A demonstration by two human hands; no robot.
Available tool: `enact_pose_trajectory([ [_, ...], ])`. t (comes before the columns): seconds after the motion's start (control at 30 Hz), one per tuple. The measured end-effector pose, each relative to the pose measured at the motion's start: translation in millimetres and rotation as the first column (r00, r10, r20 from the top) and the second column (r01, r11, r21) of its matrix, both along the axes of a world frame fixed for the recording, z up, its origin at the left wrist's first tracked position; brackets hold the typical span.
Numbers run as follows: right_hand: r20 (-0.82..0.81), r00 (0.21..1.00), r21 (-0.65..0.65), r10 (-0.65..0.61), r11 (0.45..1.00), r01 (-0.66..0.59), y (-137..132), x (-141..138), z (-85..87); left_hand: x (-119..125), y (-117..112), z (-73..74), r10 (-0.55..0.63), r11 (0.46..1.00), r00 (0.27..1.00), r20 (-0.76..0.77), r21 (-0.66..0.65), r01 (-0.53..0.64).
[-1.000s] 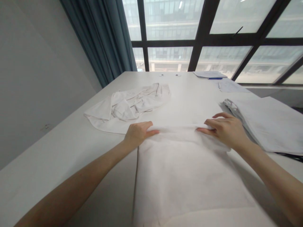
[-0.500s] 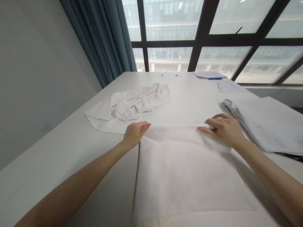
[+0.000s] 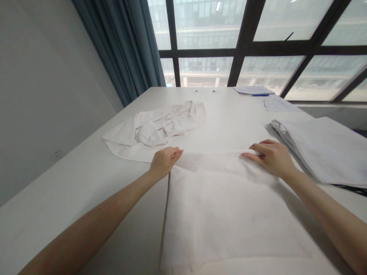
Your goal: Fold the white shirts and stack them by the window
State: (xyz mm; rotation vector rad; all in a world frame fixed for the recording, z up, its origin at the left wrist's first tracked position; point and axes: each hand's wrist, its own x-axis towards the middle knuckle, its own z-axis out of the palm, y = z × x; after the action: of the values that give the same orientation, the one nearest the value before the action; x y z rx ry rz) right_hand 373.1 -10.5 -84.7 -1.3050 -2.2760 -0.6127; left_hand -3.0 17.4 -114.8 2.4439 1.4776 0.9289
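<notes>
A white cloth lies spread before me, its far edge drawn fairly straight between my two hands. At its far left corner, my left hand pinches the fabric between thumb and fingers. My right hand grips the far edge toward the right, thumb below and fingers curled over, with the fabric puckered beneath. The cloth's near end runs down to the bottom of the view. Whether it is a garment or a bag cannot be made out.
A crumpled white cloth rests beyond my left hand. Folded white fabric lies at the right on the white table. Papers and a blue pen are at the far end, near the window. A blue curtain hangs at left.
My right hand has shifted very slightly to the right, still gripping the cloth's edge. The left hand has barely moved.
</notes>
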Motion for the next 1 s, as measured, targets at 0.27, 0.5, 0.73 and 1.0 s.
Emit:
enact_pose_trajectory([
  [0.27,-0.078,0.997,0.000,0.017,1.000,-0.017,-3,2,-0.3,-2,7,-2.5,0.074,0.977,0.907,0.414,-0.212,0.016],
  [0.5,-0.138,0.990,-0.073,0.013,0.997,-0.023,-1,2,-0.2,-3,11,-2.6,0.071,0.970,0.901,0.429,-0.242,0.039],
  [0.73,-0.191,0.979,-0.244,-0.075,0.969,0.026,4,11,-1.2,-3,13,-9.2,0.114,0.970,0.905,0.411,-0.243,-0.012],
  [1.0,-0.319,0.938,-0.340,-0.137,0.940,0.022,3,13,-5.3,-4,12,-4.3,0.039,0.947,0.864,0.502,-0.295,0.129],
])
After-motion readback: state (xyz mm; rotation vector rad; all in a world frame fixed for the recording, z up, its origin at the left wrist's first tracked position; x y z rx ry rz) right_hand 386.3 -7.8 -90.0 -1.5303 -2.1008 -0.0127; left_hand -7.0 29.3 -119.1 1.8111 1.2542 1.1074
